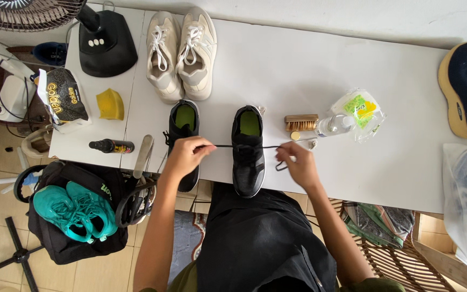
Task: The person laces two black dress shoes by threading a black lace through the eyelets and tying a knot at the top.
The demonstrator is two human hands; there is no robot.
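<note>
Two black shoes with green insoles stand on the white table (298,70). My left hand (186,155) rests over the left black shoe (184,127) and pinches one end of a black lace (224,146). The lace runs taut across the right black shoe (248,151) to my right hand (297,162), which grips the other end just right of that shoe.
Beige sneakers (181,54) sit at the back. A wooden brush (300,123), a clear bottle (335,125) and a plastic packet (360,111) lie right of the shoes. A yellow cloth (109,104), dark bottle (112,146) and fan base (105,42) are on the left. Teal shoes (74,210) rest on a black bag.
</note>
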